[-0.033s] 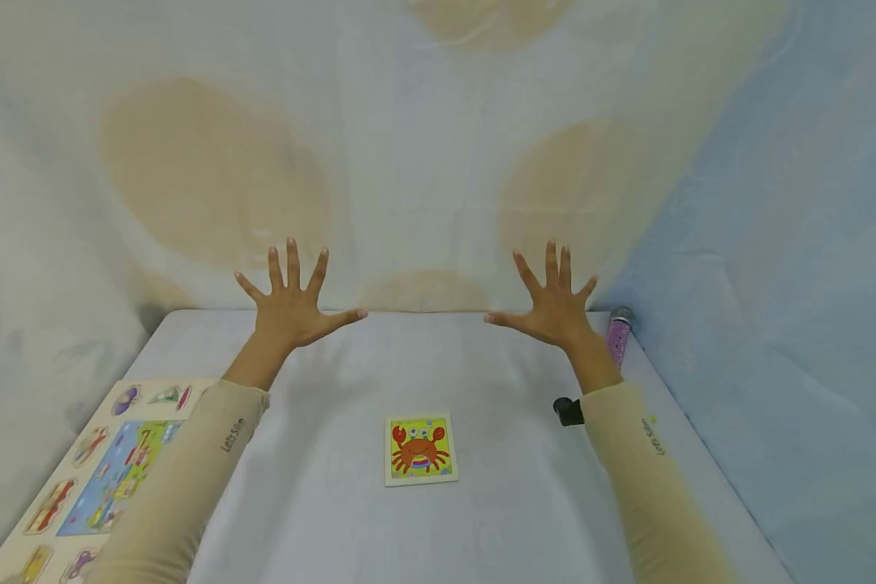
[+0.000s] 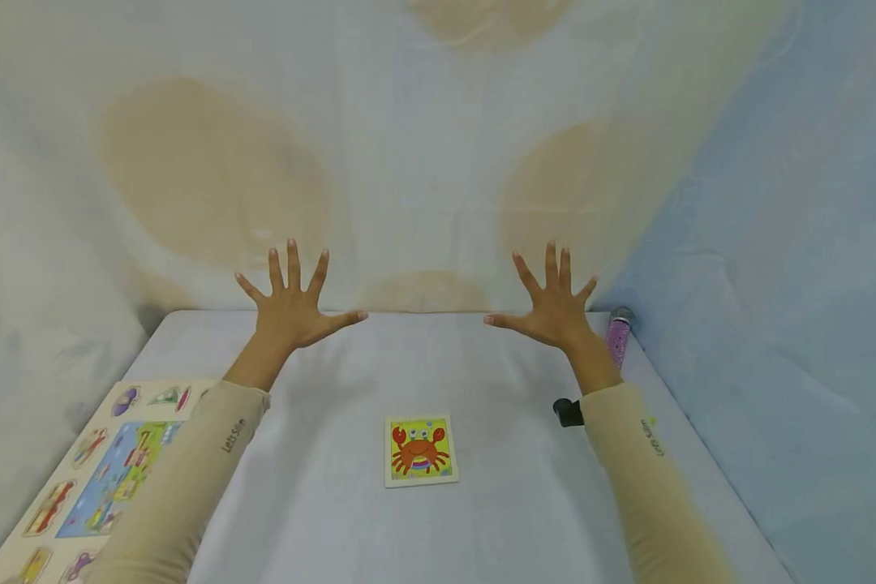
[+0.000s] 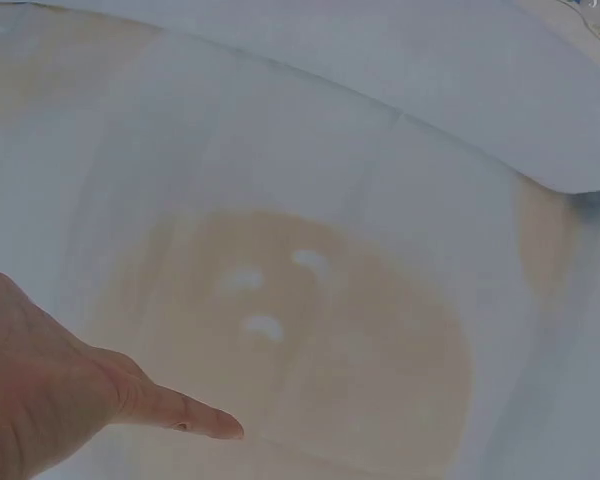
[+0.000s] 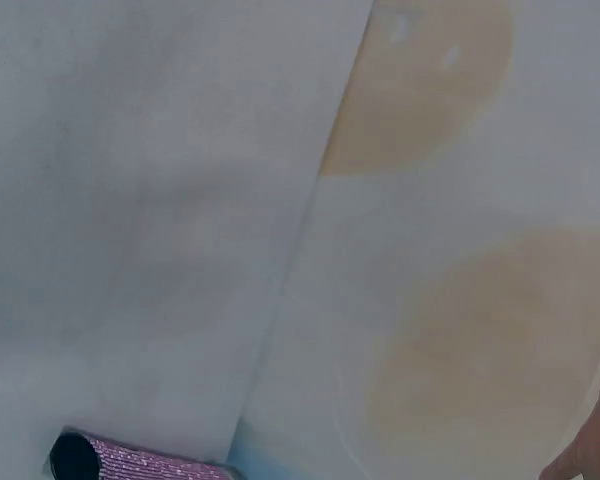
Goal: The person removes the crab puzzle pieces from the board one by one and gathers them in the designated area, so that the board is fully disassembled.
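Observation:
Both hands are held up at the far edge of the white table, fingers spread wide and straight, with nothing in them. The left hand (image 2: 290, 316) is on the left, its thumb pointing inward; in the left wrist view its palm side and thumb (image 3: 180, 411) show at lower left. Opposite it, the right hand (image 2: 555, 315) mirrors that pose, and only a bit of it enters the right wrist view's lower right corner. Nearer the person, between the forearms, a square crab puzzle (image 2: 420, 451) lies flat on the table (image 2: 336, 503). Neither hand touches it.
A picture board (image 2: 76, 478) with colourful pieces lies at the left, partly under the left sleeve in view. A glittery pink microphone (image 2: 617, 339) lies by the right edge, behind the right wrist. A small black object (image 2: 568, 412) sits beside the right cuff. Patterned cloth (image 2: 416, 162) hangs behind.

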Tool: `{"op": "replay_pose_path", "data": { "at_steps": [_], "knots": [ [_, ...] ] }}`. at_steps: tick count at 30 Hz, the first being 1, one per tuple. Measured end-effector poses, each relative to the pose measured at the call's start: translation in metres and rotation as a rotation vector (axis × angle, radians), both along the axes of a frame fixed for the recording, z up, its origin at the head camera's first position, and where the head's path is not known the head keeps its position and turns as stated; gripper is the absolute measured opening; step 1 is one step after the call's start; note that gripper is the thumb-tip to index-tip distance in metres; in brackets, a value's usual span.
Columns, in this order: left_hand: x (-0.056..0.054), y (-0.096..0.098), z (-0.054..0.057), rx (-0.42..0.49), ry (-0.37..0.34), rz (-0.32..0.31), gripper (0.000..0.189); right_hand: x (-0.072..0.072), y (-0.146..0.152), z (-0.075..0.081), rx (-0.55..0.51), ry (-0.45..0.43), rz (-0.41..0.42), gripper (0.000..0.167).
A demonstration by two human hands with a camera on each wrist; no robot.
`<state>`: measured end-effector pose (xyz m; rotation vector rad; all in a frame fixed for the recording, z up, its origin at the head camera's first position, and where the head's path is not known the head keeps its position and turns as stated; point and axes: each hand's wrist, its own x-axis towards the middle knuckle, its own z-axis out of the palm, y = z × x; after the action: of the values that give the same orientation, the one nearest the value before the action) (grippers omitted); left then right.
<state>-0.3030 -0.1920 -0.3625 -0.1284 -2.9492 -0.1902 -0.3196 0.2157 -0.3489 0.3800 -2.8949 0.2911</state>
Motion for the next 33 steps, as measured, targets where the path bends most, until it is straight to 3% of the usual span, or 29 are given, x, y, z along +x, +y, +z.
{"op": "replay_pose_path", "data": {
  "at_steps": [10,21,26,33],
  "knots": [
    [0.011,-0.005,-0.014,0.018,-0.083,0.021,0.118,0.005,-0.01,-0.013,-0.025,-0.047,0.035,0.123],
    [0.014,-0.003,-0.006,-0.084,0.013,-0.037,0.118,0.005,-0.004,-0.009,-0.015,-0.008,0.023,0.128],
    [0.014,-0.001,-0.003,-0.103,0.008,-0.066,0.117,0.008,0.005,-0.012,-0.01,-0.011,0.006,0.129],
    [0.019,-0.005,-0.01,-0.11,0.021,-0.069,0.119,0.014,0.009,-0.021,0.018,-0.021,0.02,0.128]
  ]
}}
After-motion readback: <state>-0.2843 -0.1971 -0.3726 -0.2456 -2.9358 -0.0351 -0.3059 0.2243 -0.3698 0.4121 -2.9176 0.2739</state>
